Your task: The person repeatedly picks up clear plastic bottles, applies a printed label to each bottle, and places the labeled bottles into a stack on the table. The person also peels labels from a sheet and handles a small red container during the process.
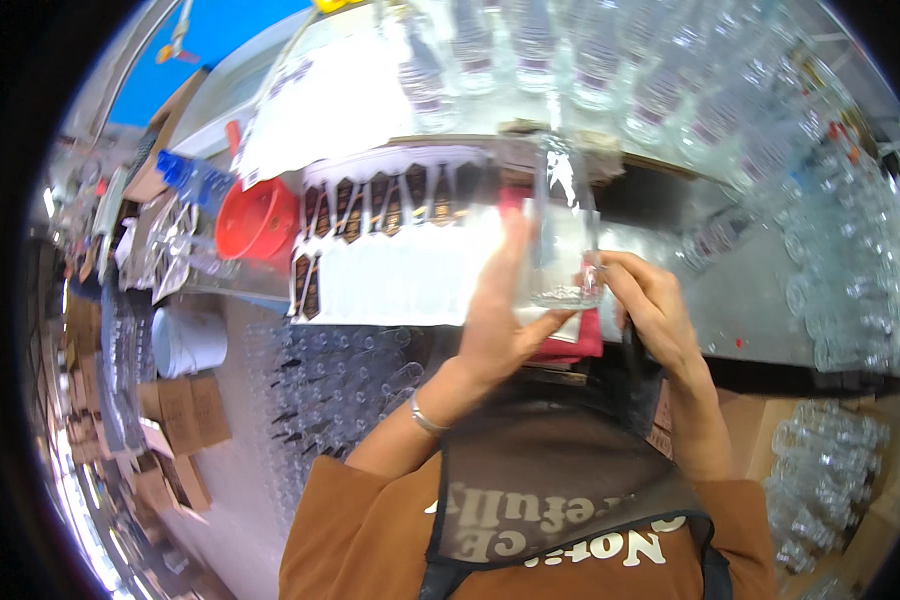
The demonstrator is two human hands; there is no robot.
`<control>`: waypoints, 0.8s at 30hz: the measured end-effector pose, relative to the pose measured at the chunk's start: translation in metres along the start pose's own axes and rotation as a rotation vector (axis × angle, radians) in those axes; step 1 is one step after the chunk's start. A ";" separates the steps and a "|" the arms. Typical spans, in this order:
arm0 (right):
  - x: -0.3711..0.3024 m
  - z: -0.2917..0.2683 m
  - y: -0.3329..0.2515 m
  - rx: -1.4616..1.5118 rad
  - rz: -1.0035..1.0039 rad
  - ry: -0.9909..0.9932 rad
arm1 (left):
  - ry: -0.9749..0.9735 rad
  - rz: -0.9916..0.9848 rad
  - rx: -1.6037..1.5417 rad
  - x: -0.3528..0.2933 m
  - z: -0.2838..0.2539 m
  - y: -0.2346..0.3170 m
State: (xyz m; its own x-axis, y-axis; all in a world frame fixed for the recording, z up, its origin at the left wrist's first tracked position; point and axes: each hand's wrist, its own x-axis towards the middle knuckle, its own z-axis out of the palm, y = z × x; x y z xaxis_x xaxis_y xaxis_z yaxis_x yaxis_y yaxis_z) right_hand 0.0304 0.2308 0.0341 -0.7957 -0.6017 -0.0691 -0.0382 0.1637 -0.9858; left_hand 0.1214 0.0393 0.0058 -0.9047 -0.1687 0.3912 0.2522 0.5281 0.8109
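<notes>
A clear glass bottle (560,225) lies in front of me with its base toward me, over red cloth (582,335) and white paper. My left hand (495,315) is along its left side, fingers stretched out and smeared by motion, the thumb reaching under the base. At the lower right edge of the bottle, my right hand (648,300) is closed, thumb and fingers pinching the glass; any small thing between them is hidden. Left of the bottle lies a white label sheet (400,280), with dark tie-shaped labels (390,205) along its upper part and left edge.
Many labelled bottles (595,55) stand at the back and right of the metal table; one bottle (715,238) lies tilted. A red basket (258,218) and blue plastic bottle (195,180) sit at left. Bottles (340,380) crowd below left; a carton holds more glassware (820,470).
</notes>
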 end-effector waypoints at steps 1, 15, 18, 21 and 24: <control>-0.005 0.003 -0.004 -0.139 -0.024 0.079 | -0.002 0.061 0.098 -0.008 0.003 -0.007; -0.014 -0.014 0.008 -0.400 0.003 0.212 | 0.637 -0.048 0.872 0.081 -0.228 -0.134; -0.012 -0.016 0.013 -0.410 -0.003 0.221 | 0.595 -0.326 0.983 0.108 -0.287 -0.196; -0.009 -0.016 0.019 -0.399 0.002 0.247 | 0.466 -0.490 0.976 0.146 -0.306 -0.216; 0.000 -0.014 0.016 -0.421 -0.007 0.253 | 0.345 -0.484 0.953 0.188 -0.307 -0.227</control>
State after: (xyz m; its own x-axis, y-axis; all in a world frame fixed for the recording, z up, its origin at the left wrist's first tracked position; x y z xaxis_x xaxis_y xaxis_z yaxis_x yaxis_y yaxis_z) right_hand 0.0215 0.2442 0.0201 -0.9143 -0.4040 0.0281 -0.2438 0.4939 -0.8346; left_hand 0.0000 -0.3681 0.0289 -0.6554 -0.6720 0.3448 -0.5992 0.7405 0.3042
